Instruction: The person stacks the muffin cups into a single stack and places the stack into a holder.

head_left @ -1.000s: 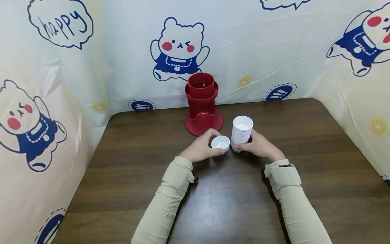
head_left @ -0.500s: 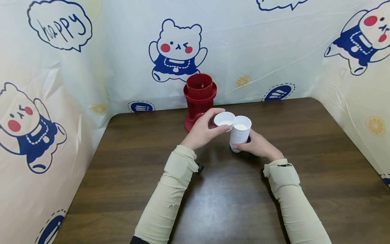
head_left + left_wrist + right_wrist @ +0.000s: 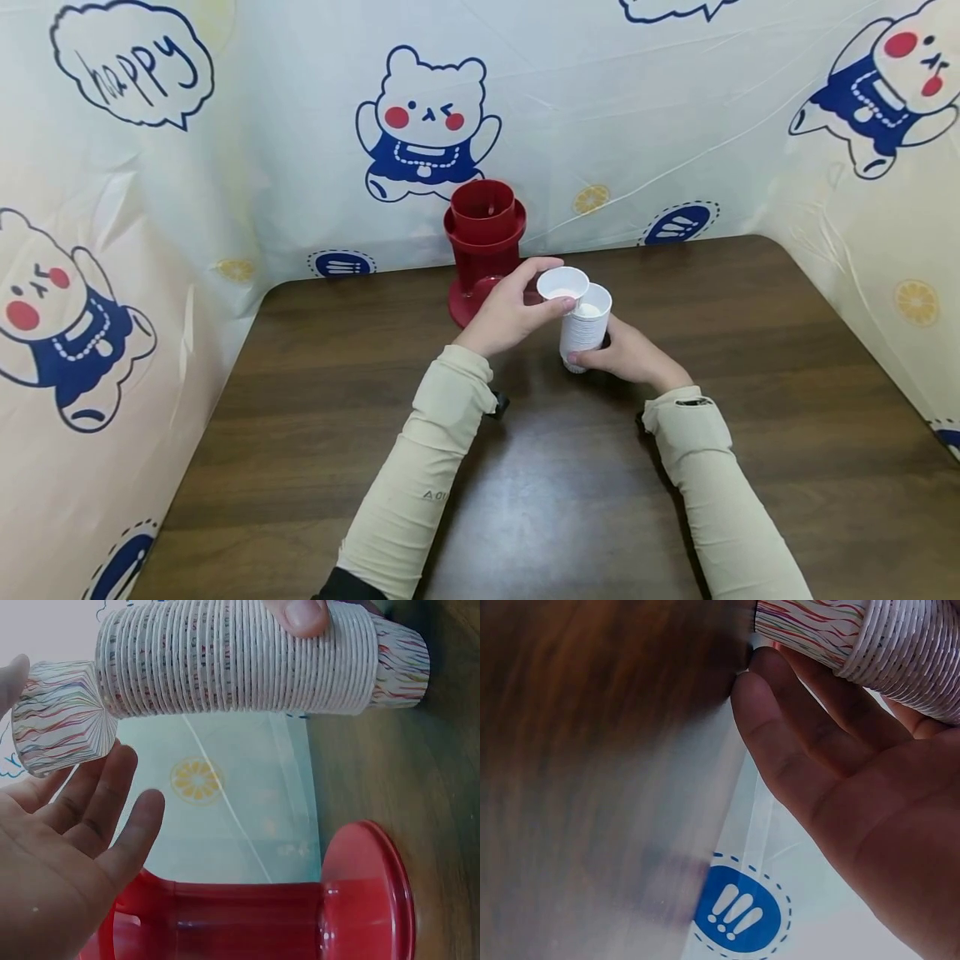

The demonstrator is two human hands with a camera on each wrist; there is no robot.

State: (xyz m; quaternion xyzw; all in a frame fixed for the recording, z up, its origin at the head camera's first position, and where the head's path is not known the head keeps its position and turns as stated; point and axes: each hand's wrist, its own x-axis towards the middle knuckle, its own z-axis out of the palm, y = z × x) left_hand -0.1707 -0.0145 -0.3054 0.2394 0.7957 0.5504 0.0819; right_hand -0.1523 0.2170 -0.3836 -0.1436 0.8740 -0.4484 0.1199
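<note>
Left hand [image 3: 510,315] pinches a single white paper cup [image 3: 563,285], mouth upward, just above the rim of the tall stack of white paper cups [image 3: 584,330]. Right hand [image 3: 626,354] grips the stack, which stands upright at the table [image 3: 315,392] centre, its long axis vertical. A red plastic dispenser [image 3: 483,242] stands just beyond, to the far left.

left hand [image 3: 510,315] raised single cup [image 3: 563,284] from table, now over cup stack [image 3: 584,331]
</note>
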